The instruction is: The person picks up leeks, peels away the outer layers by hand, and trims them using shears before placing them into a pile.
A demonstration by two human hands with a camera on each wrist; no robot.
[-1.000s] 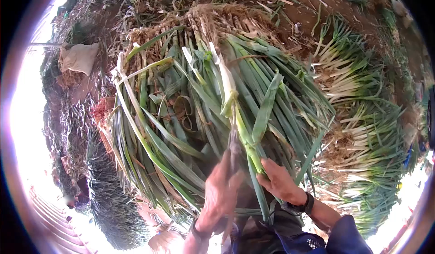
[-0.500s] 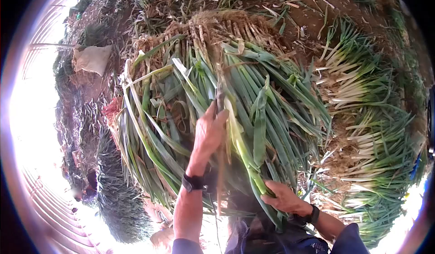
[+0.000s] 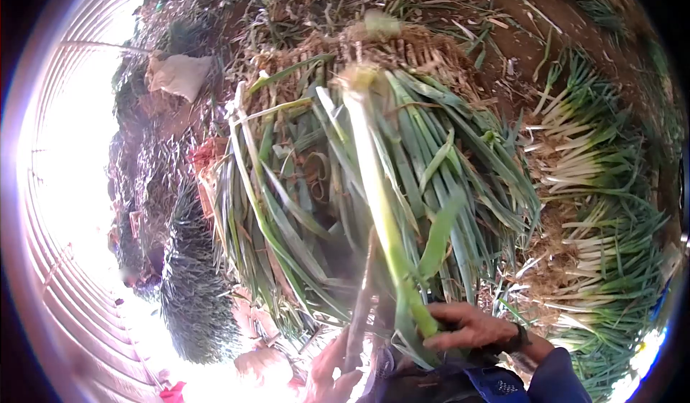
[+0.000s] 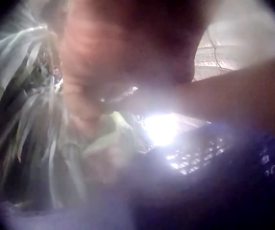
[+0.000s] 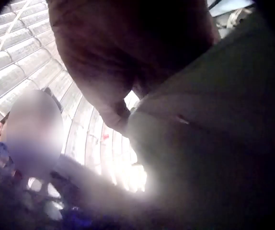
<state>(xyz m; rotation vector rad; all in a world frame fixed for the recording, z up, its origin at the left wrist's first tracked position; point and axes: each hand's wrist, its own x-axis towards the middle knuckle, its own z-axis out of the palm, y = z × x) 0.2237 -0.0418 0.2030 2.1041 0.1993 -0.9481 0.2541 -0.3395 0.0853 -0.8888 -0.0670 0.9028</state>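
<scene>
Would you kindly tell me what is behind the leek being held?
Behind the leek, the head view shows a heap of green leaves with brown roots at its far end; whatever the leek directly covers cannot be seen.

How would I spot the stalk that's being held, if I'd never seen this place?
In the head view, find the big heap of green leaves in the middle. Near its lower edge, the right hand grips the stalk, which stretches up in front of the heap. Its broad, bright white shaft, turning yellow-green toward the hand, sets it apart from the darker leaves behind.
</scene>
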